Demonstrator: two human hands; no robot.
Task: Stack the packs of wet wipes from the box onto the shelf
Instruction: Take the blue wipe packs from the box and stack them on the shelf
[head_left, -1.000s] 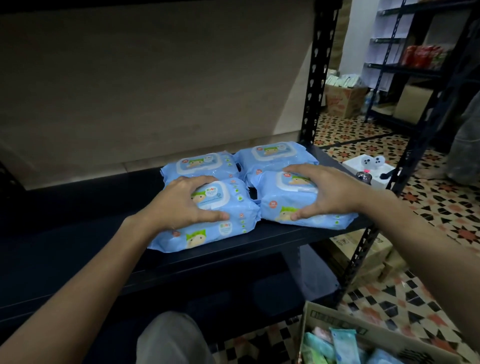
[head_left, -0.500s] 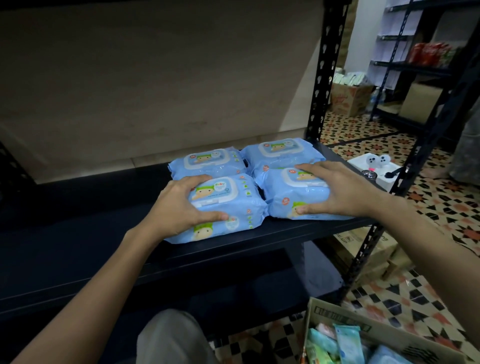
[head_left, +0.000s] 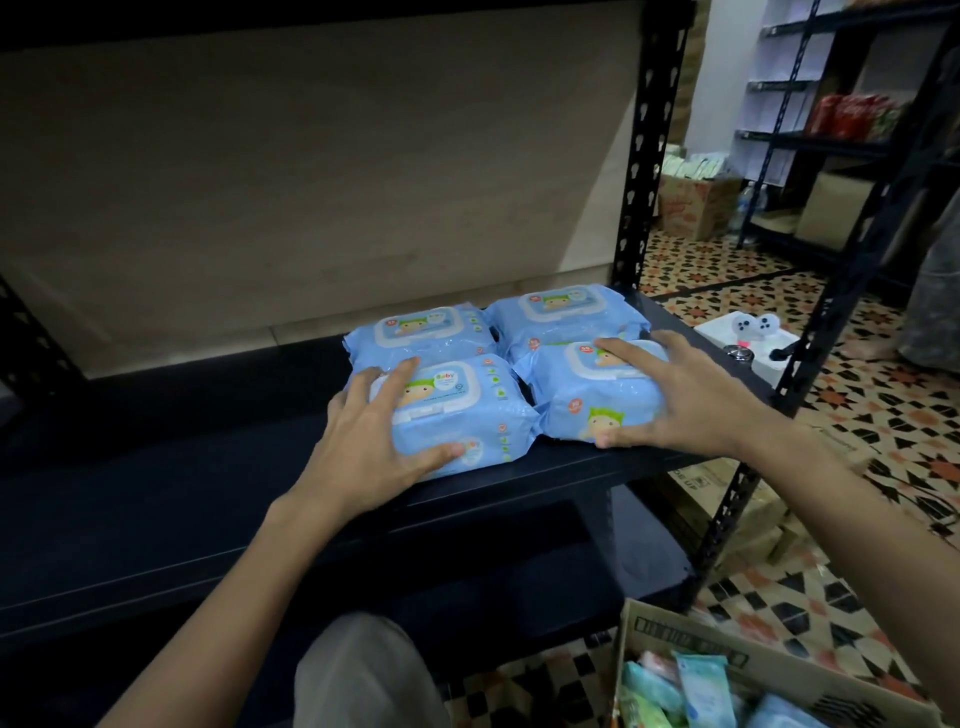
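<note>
Four light-blue packs of wet wipes lie flat in a two-by-two block at the right end of the dark shelf (head_left: 182, 467). My left hand (head_left: 363, 447) rests on the front-left pack (head_left: 462, 415), fingers spread straight over its top and thumb along its front face. My right hand (head_left: 691, 400) presses the front-right pack (head_left: 597, 410) the same way. The back-left pack (head_left: 421, 332) and back-right pack (head_left: 566, 312) lie untouched behind them. At the bottom right stands the open cardboard box (head_left: 727, 660), holding several more packs (head_left: 701, 691).
A black perforated upright (head_left: 644, 156) stands just behind the packs' right side, and a slanted post (head_left: 810, 364) at the front right. A lower shelf (head_left: 519, 571) sits beneath. Patterned tile floor, cartons and another rack (head_left: 831, 140) lie to the right. My knee (head_left: 363, 675) is below.
Both hands have slid the two front packs back on the shelf until they sit tight against the rear pair; the front-left pack has also straightened.
</note>
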